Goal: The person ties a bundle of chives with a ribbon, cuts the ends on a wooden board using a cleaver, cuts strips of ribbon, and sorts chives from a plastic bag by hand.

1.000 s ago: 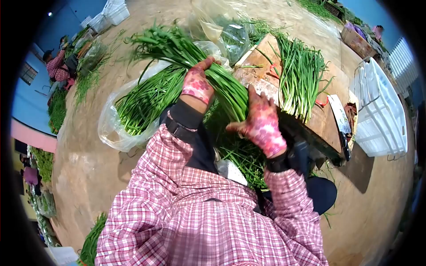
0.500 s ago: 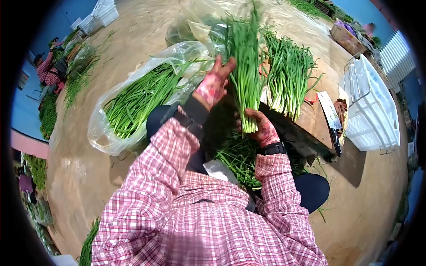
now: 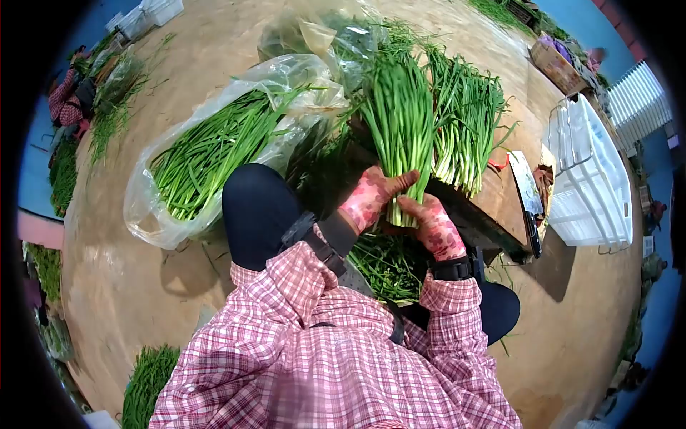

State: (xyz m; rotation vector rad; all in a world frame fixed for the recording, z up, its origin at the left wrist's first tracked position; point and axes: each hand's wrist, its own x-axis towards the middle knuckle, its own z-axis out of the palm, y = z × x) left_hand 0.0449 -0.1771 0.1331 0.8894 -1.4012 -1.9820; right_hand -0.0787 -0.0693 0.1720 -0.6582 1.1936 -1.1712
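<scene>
A bundle of garlic chives stands in front of me, leafy tops pointing away and pale stems toward me. My left hand, in a pink patterned glove, is closed around the lower stems from the left. From the right, my right hand, gloved alike, grips the stem ends. Some fingers of both hands are hidden behind the bundle. Right beside it, more chives lie on a wooden board. A large knife rests along the board's right edge.
An open clear plastic bag full of chives lies to my left, another bag behind it. Loose greens lie below my hands. White crates stand at right. Another person sits far left, among heaps of greens.
My left hand has come down from beside the leaves to the lower stems and closed on them. The bundle's tops have settled lower, and my view has shifted slightly.
</scene>
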